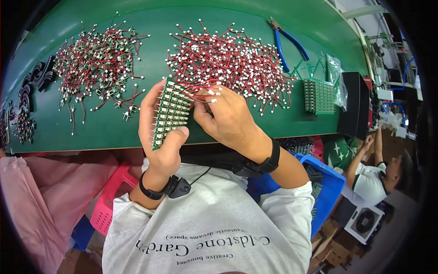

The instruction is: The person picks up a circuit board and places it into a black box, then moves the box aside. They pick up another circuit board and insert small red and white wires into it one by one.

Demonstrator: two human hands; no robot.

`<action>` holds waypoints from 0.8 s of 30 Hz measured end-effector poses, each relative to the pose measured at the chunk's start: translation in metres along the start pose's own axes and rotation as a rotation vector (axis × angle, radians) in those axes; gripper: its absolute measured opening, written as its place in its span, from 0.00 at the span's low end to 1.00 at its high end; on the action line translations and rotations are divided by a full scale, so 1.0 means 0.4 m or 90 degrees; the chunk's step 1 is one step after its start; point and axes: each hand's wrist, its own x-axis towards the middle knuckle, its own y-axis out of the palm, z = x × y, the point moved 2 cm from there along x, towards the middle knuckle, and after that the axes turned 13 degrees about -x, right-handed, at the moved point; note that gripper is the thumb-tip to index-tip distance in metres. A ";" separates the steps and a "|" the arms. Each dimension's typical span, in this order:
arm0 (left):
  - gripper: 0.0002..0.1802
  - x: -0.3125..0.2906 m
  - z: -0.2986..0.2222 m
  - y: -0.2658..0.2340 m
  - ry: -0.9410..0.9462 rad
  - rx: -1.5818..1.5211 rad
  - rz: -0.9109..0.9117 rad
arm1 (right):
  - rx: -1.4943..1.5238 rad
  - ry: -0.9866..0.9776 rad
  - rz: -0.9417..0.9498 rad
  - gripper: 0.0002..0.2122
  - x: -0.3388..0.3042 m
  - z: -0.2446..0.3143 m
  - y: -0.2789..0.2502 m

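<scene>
A green circuit board panel (172,107) with rows of small white connectors is gripped in my left hand (160,146), tilted up at the table's near edge. Its thumb presses on the panel's face, and thin pins stick out along the left side. My right hand (226,116) is closed at the panel's upper right, its fingers pinching by several red wire leads (200,86) with white plugs that run from the panel's top. The exact fingertip contact is partly hidden. Just beyond lies a large heap of red wire leads (228,59) with white connectors.
At left lies a pile of small boards with red wires (98,59), with black strips (39,77) beyond. Blue-handled cutters (287,43), stacked green panels (319,97), a clear bag (335,77) and a black box (355,102) occupy the right. A blue bin (331,182) stands below. Another person (374,178) sits far right.
</scene>
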 end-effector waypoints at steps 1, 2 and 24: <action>0.42 -0.002 0.001 -0.002 -0.006 0.006 0.000 | -0.011 0.019 0.015 0.11 0.000 0.003 0.000; 0.42 -0.002 0.002 -0.002 -0.011 0.011 0.002 | -0.012 0.019 0.016 0.11 -0.002 0.005 0.002; 0.43 -0.030 0.001 -0.043 -0.037 -0.014 -0.031 | -0.145 -0.020 0.027 0.08 -0.023 0.035 0.030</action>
